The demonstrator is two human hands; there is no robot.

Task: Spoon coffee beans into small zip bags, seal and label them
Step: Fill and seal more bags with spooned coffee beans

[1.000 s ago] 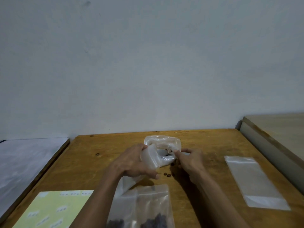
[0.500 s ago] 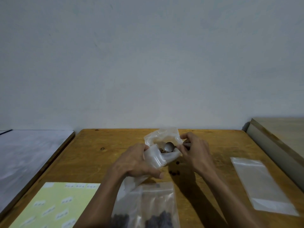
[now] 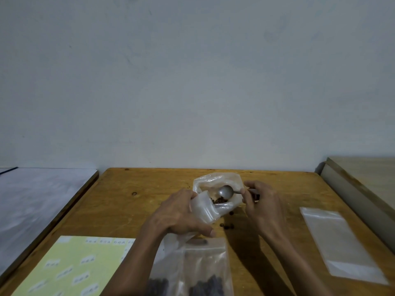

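Here is the left hand (image 3: 178, 212), fingers wrapped around a small clear plastic zip bag (image 3: 206, 210) and grasping it with the mouth turned toward the right hand. The right hand (image 3: 259, 202) pinches the thin handle of a small rounded metal spoon (image 3: 226, 191), fingers closed on it, and the bowl sits just past the left fingertips, above the bag's mouth. Dark brown coffee beans (image 3: 219, 200) show right under the spoon bowl, at the opening of the held bag. Behind both sets of fingers a crumpled clear plastic supply bag (image 3: 215, 178) stands open on the brown wooden worktop (image 3: 132, 201). Below the right fingers, between the two wrists, a few loose beans (image 3: 227, 226) lie scattered on the wood. Nearer the body, under the left wrist, flat clear zip bags with dark beans inside (image 3: 205, 272) rest on the worktop. Well out to the right of the right hand lies an empty flat clear zip bag (image 3: 339, 242), apart from everything else. To the left of the left forearm sits a pale yellow-green sheet of small white labels (image 3: 74, 268); their print is too blurred to read.
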